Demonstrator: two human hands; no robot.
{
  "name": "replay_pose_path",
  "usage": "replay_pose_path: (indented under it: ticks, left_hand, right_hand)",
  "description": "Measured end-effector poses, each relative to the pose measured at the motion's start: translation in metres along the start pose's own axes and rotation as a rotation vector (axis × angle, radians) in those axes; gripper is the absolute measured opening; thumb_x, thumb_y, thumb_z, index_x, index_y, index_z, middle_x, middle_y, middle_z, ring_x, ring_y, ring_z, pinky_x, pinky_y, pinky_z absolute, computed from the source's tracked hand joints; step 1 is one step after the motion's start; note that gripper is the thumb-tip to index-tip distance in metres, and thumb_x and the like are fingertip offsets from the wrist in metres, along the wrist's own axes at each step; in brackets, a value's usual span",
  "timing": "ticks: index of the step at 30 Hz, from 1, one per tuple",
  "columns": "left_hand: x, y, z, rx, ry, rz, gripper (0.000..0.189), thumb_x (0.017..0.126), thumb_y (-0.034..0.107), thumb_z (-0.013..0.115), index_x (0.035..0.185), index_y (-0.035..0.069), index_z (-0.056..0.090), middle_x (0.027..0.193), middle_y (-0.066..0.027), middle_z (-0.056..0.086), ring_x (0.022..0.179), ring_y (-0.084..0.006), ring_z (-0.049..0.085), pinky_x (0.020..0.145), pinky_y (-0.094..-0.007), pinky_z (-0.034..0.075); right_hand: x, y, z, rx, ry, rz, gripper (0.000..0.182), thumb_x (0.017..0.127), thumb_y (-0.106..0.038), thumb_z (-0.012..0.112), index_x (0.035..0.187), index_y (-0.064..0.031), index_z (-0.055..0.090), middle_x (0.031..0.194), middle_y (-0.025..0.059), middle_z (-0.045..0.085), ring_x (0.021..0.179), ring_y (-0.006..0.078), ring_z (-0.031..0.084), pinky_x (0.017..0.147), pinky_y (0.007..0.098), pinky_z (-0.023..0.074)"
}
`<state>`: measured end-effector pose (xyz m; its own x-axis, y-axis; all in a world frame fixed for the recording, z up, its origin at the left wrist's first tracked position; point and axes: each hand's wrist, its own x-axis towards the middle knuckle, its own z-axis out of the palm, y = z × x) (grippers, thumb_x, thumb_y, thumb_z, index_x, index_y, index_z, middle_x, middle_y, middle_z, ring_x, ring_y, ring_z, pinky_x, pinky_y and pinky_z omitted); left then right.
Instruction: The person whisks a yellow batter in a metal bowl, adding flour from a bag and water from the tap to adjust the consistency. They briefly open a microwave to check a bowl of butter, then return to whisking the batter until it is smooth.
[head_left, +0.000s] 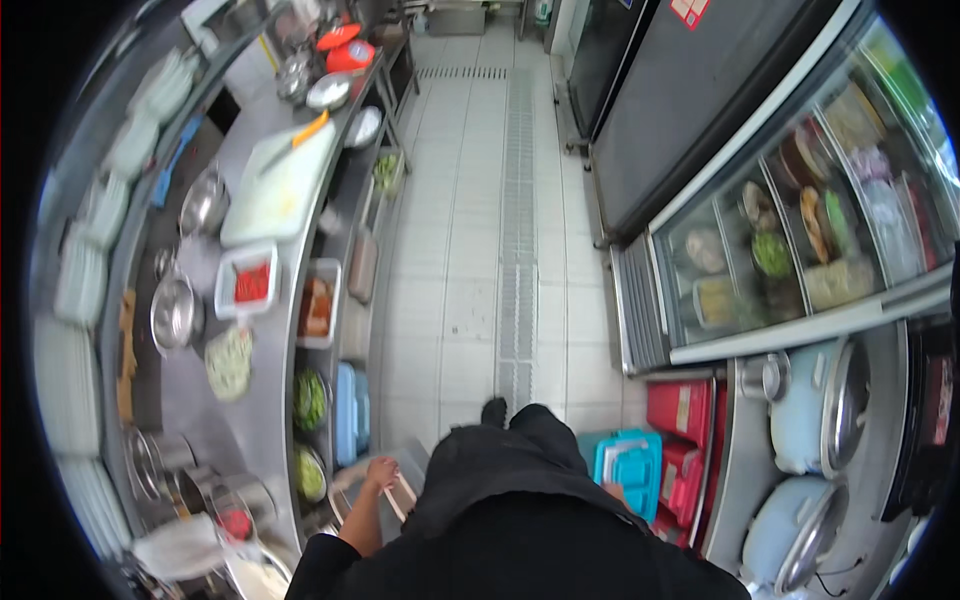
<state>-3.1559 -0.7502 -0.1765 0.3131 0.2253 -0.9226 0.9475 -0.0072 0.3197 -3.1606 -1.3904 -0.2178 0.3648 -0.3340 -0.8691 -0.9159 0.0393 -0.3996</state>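
Low at my left side, my left hand (383, 474) is curled with its knuckles up, beside the rim of a grey bin (409, 466); whether it grips anything is unclear. My right hand (613, 491) shows only as a sliver past my dark clothing, next to a turquoise plastic container (631, 469); its fingers are hidden. On the steel counter at left lie a white cutting board (281, 187) with a yellow-handled knife (309, 130), a white tray (247, 281) of cut red food and a pale green heap (229, 362).
A tiled floor (472, 247) with a drain grate (517, 225) runs ahead. The steel counter (262, 420) lines the left. A glass-door refrigerator (795, 225) and red bins (679, 416) stand at right, near pale blue lidded pots (806, 420).
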Motion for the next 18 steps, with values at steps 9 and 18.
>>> replay_pose_path:
  ticks: [9,18]
  left_hand:
    - [0.142,0.518,0.013,-0.15,0.121,0.466,0.011,0.086,0.012,0.05,0.094,0.009,0.056,0.076,-0.0044,0.061,0.061,-0.0156,0.061,0.045,-0.029,0.045]
    - [0.248,0.713,0.08,0.162,0.128,0.682,0.021,0.087,0.021,0.047,0.082,0.006,0.061,0.074,-0.0103,0.063,0.059,-0.0212,0.062,0.049,-0.035,0.05]
  right_hand:
    - [0.175,-0.338,0.09,-0.082,0.035,0.189,0.017,0.085,-0.017,0.05,0.082,-0.0028,0.06,0.061,0.0095,0.06,0.048,0.0209,0.057,0.042,0.0344,0.046]
    - [0.35,-1.088,0.284,-0.201,-0.076,-0.765,0.011,0.084,-0.012,0.05,0.082,-0.0058,0.058,0.061,0.0056,0.058,0.049,0.0154,0.055,0.037,0.0319,0.0411]
